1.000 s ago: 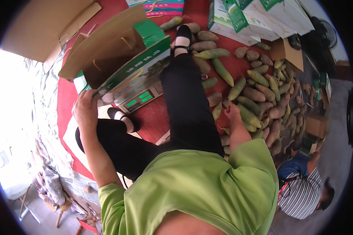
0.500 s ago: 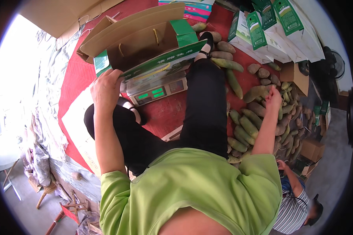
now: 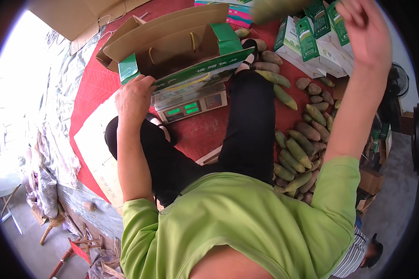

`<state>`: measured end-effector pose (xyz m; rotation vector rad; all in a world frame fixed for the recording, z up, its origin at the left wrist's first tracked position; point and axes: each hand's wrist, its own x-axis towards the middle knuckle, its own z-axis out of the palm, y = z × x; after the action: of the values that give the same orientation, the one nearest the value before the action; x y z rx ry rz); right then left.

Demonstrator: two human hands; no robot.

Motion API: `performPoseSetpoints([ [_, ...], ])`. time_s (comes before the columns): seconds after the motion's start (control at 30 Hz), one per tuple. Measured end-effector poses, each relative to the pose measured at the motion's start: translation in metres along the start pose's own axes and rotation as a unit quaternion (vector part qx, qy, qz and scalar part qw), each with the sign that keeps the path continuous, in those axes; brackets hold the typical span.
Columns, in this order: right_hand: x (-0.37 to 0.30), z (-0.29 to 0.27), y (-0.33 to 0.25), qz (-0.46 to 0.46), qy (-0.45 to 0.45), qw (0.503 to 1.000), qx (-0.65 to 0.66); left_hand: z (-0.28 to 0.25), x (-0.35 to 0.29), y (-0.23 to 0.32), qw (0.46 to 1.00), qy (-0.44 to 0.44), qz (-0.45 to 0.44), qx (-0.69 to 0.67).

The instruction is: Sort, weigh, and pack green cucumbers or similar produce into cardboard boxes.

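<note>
My left hand (image 3: 136, 100) grips the near left edge of an open cardboard gift box (image 3: 181, 49), green-printed outside, with yellow rope handles. The box sits tilted on a digital scale (image 3: 191, 108) with lit green displays. My right hand (image 3: 368, 37) is raised at the upper right, its fingers curled. Left of it, a motion-blurred greenish radish (image 3: 277, 9) is up in the air, partly cut off by the upper edge. Its upper end lies toward my fingers, and their point of contact is out of view.
Green radishes (image 3: 297, 151) and brownish tubers (image 3: 308, 131) lie piled right of my leg. White-and-green boxes (image 3: 307, 44) stand at the back right. Red cloth (image 3: 191, 142) covers the floor. A person in a striped shirt (image 3: 351, 253) is at the lower right.
My right hand has risen from the pile to the upper right, and the radish it touched has left its place. My left hand stays on the box's edge.
</note>
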<state>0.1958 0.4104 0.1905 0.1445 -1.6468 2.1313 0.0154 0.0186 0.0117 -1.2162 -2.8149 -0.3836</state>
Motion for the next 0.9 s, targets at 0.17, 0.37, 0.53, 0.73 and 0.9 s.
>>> performPoseSetpoints([
  [0.17, 0.055, 0.107, 0.061, -0.003, 0.07, 0.979, -0.191, 0.002, 0.001, -0.001, 1.0, -0.006, 0.015, -0.004],
  [0.37, 0.069, 0.161, 0.196, 0.071, -0.096, 0.891, -0.438, -0.001, -0.001, -0.003, 1.0, -0.014, 0.012, -0.013],
  [0.53, 0.064, 0.172, 0.251, 0.091, -0.197, 0.779, -0.588, -0.003, 0.0, 0.001, 1.0, -0.016, 0.011, -0.022],
  [0.73, 0.056, 0.118, 0.245, 0.138, -0.193, 0.752, -0.615, -0.003, 0.0, -0.002, 0.999, -0.007, 0.001, -0.041],
  [0.9, 0.025, 0.064, 0.172, 0.11, -0.047, 0.915, -0.386, -0.001, -0.002, 0.001, 0.999, -0.014, 0.01, -0.045],
])
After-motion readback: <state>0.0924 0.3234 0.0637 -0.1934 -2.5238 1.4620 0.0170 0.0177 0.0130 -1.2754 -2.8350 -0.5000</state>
